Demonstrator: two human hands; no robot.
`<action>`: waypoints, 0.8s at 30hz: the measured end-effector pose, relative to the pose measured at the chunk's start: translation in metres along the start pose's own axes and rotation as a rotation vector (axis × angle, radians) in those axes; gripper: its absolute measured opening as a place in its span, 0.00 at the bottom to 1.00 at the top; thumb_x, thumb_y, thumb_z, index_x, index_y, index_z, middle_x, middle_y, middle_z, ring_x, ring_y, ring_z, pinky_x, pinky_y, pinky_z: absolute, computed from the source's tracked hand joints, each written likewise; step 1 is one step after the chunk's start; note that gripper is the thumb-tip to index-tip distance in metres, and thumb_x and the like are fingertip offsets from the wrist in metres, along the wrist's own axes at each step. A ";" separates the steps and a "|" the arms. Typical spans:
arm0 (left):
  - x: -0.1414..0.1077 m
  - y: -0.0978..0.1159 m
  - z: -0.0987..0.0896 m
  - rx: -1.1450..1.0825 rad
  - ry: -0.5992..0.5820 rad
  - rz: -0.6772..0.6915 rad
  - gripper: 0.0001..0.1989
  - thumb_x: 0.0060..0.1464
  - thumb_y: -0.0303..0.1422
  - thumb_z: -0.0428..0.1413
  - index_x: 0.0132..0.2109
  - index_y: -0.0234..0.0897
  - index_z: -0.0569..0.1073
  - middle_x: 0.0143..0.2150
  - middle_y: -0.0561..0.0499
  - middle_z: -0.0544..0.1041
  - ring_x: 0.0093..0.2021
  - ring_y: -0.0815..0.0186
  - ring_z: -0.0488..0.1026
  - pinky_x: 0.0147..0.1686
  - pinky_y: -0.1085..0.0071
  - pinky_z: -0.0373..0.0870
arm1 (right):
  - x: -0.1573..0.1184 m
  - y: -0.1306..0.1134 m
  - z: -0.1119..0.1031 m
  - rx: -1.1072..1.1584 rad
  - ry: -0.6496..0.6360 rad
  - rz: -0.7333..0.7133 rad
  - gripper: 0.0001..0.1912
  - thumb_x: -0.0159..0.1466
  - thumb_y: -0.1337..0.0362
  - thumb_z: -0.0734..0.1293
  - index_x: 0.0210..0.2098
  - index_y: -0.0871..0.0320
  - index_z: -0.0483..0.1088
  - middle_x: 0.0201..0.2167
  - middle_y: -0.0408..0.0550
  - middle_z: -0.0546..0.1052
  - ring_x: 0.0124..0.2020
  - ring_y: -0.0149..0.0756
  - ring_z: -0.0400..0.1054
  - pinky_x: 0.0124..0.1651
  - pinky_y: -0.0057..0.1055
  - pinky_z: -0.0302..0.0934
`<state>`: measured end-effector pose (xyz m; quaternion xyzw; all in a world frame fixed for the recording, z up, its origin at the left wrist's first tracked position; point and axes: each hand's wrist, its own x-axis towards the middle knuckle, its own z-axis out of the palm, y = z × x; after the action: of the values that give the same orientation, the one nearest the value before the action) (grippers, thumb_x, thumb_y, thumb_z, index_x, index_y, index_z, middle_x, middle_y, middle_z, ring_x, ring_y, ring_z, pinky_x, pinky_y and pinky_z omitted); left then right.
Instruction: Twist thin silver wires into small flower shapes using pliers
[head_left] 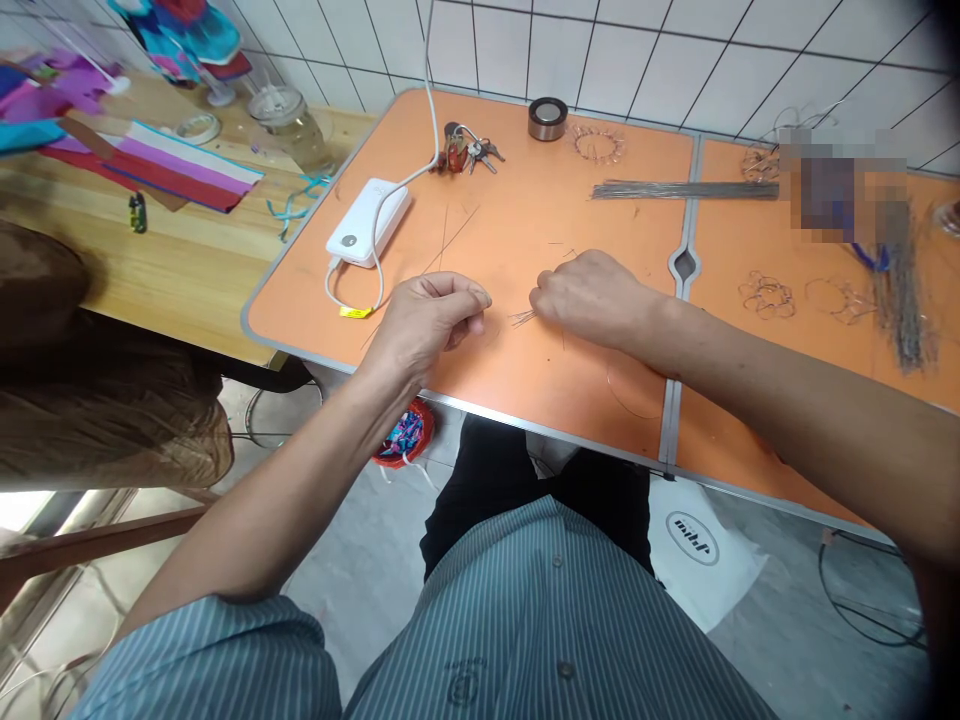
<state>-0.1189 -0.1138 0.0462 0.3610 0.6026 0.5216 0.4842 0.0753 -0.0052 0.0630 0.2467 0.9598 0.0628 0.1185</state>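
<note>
My left hand (pixel 439 315) is over the orange table, thumb and forefinger pinched together. Anything between those fingertips is too fine to make out. My right hand (pixel 589 297) rests low on the table with its fingers curled around thin metal wires (pixel 523 317), whose ends poke out toward the left hand. Crossed loose wires (pixel 450 240) lie just behind the left hand. A curved strand of wire (pixel 630 405) lies near the front edge, below the right wrist. Beyond the right hand lies a long bundle of straight wires (pixel 660 190).
A white power bank (pixel 369 222) with its cable, keys (pixel 480 152) and a tape roll (pixel 547 118) sit on the folding table (pixel 480 385). Bent wire rings (pixel 769 296) and another wire bundle (pixel 904 300) lie at right. A wooden table (pixel 172 270) with a jar (pixel 289 125) adjoins at left.
</note>
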 end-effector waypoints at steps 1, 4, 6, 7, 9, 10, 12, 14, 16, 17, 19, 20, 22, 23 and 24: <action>0.000 0.001 0.000 -0.004 -0.004 -0.005 0.05 0.46 0.30 0.66 0.26 0.36 0.77 0.20 0.53 0.74 0.18 0.76 0.57 0.18 0.74 0.48 | -0.002 0.004 -0.001 0.027 0.014 0.015 0.14 0.72 0.77 0.67 0.33 0.59 0.79 0.35 0.56 0.83 0.41 0.48 0.78 0.41 0.40 0.57; 0.001 0.006 0.002 -0.018 -0.024 -0.019 0.06 0.47 0.29 0.66 0.26 0.36 0.77 0.20 0.53 0.74 0.17 0.76 0.56 0.18 0.74 0.47 | -0.009 0.017 -0.013 0.137 0.107 0.104 0.10 0.71 0.75 0.68 0.36 0.58 0.79 0.38 0.57 0.84 0.41 0.51 0.78 0.40 0.40 0.56; 0.002 0.012 0.006 -0.021 -0.047 -0.022 0.06 0.48 0.28 0.65 0.27 0.35 0.77 0.20 0.53 0.73 0.17 0.76 0.57 0.18 0.74 0.46 | -0.014 0.023 -0.025 0.266 0.216 0.139 0.09 0.73 0.71 0.68 0.40 0.56 0.81 0.40 0.56 0.85 0.42 0.51 0.78 0.40 0.41 0.58; 0.003 0.015 0.009 -0.019 -0.063 -0.023 0.05 0.48 0.27 0.65 0.27 0.35 0.77 0.20 0.53 0.74 0.17 0.76 0.57 0.19 0.74 0.46 | -0.017 0.024 -0.030 0.351 0.270 0.140 0.09 0.74 0.68 0.69 0.42 0.55 0.83 0.40 0.54 0.85 0.42 0.51 0.77 0.40 0.42 0.59; 0.003 0.021 0.016 -0.009 -0.095 -0.026 0.05 0.49 0.26 0.65 0.28 0.35 0.77 0.21 0.53 0.74 0.18 0.76 0.58 0.19 0.74 0.47 | -0.022 0.024 -0.040 0.539 0.348 0.128 0.08 0.74 0.64 0.70 0.44 0.52 0.84 0.38 0.51 0.85 0.42 0.50 0.77 0.42 0.43 0.62; 0.003 0.024 0.020 -0.005 -0.111 -0.029 0.04 0.49 0.26 0.65 0.28 0.35 0.78 0.21 0.53 0.75 0.18 0.76 0.58 0.19 0.75 0.48 | -0.025 0.022 -0.042 0.618 0.369 0.124 0.08 0.74 0.62 0.71 0.44 0.51 0.85 0.37 0.50 0.85 0.41 0.50 0.77 0.43 0.43 0.64; 0.002 0.027 0.026 -0.004 -0.142 -0.035 0.05 0.50 0.26 0.65 0.29 0.35 0.78 0.21 0.53 0.75 0.18 0.76 0.59 0.19 0.75 0.49 | -0.029 0.018 -0.044 0.722 0.393 0.125 0.08 0.73 0.62 0.72 0.44 0.51 0.86 0.36 0.49 0.86 0.40 0.48 0.77 0.44 0.43 0.66; 0.001 0.029 0.029 -0.009 -0.174 -0.041 0.06 0.51 0.27 0.66 0.28 0.34 0.77 0.22 0.52 0.76 0.18 0.76 0.59 0.20 0.75 0.50 | -0.033 0.014 -0.040 0.776 0.416 0.115 0.08 0.72 0.64 0.72 0.45 0.53 0.86 0.37 0.49 0.86 0.40 0.46 0.78 0.45 0.42 0.67; 0.000 0.029 0.031 -0.020 -0.204 -0.044 0.08 0.53 0.27 0.67 0.28 0.34 0.77 0.22 0.52 0.76 0.18 0.77 0.60 0.20 0.76 0.51 | -0.036 0.010 -0.035 0.815 0.442 0.094 0.10 0.72 0.65 0.71 0.47 0.53 0.86 0.38 0.48 0.87 0.40 0.44 0.79 0.46 0.41 0.67; 0.000 0.029 0.031 -0.024 -0.218 -0.046 0.09 0.53 0.28 0.68 0.28 0.34 0.77 0.23 0.52 0.76 0.19 0.77 0.60 0.20 0.76 0.52 | -0.038 0.009 -0.032 0.832 0.456 0.080 0.10 0.72 0.65 0.71 0.48 0.54 0.87 0.39 0.48 0.87 0.41 0.43 0.80 0.46 0.40 0.67; -0.001 0.028 0.031 -0.030 -0.241 -0.054 0.12 0.53 0.29 0.70 0.27 0.34 0.76 0.23 0.51 0.77 0.19 0.77 0.61 0.20 0.76 0.53 | -0.040 0.006 -0.028 0.853 0.482 0.048 0.11 0.72 0.65 0.71 0.48 0.54 0.87 0.40 0.47 0.87 0.42 0.43 0.80 0.46 0.39 0.67; -0.001 0.028 0.031 -0.034 -0.252 -0.063 0.13 0.54 0.29 0.71 0.27 0.34 0.76 0.24 0.51 0.77 0.19 0.77 0.61 0.21 0.76 0.53 | -0.042 0.006 -0.027 0.859 0.493 0.028 0.11 0.72 0.65 0.70 0.47 0.54 0.87 0.41 0.47 0.88 0.42 0.43 0.80 0.46 0.39 0.67; -0.002 0.029 0.031 -0.048 -0.267 -0.082 0.15 0.54 0.29 0.72 0.27 0.34 0.75 0.24 0.50 0.77 0.20 0.77 0.61 0.21 0.76 0.53 | -0.043 0.005 -0.026 0.865 0.514 -0.008 0.11 0.72 0.66 0.71 0.46 0.54 0.87 0.42 0.47 0.88 0.43 0.42 0.80 0.46 0.38 0.67; -0.002 0.029 0.031 -0.058 -0.270 -0.091 0.15 0.54 0.29 0.72 0.27 0.34 0.74 0.24 0.50 0.78 0.20 0.77 0.61 0.21 0.76 0.52 | -0.044 0.005 -0.025 0.867 0.522 -0.023 0.11 0.72 0.67 0.71 0.46 0.54 0.88 0.42 0.47 0.88 0.43 0.42 0.80 0.46 0.37 0.67; -0.003 0.029 0.032 -0.070 -0.271 -0.098 0.15 0.54 0.29 0.72 0.26 0.33 0.74 0.24 0.50 0.78 0.20 0.77 0.61 0.21 0.76 0.51 | -0.044 0.005 -0.025 0.868 0.529 -0.037 0.11 0.72 0.67 0.71 0.46 0.54 0.88 0.42 0.47 0.88 0.43 0.42 0.80 0.46 0.37 0.67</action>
<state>-0.0899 -0.1018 0.0753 0.3812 0.5301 0.4643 0.5984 0.1088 -0.0241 0.0963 0.2319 0.8987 -0.2838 -0.2409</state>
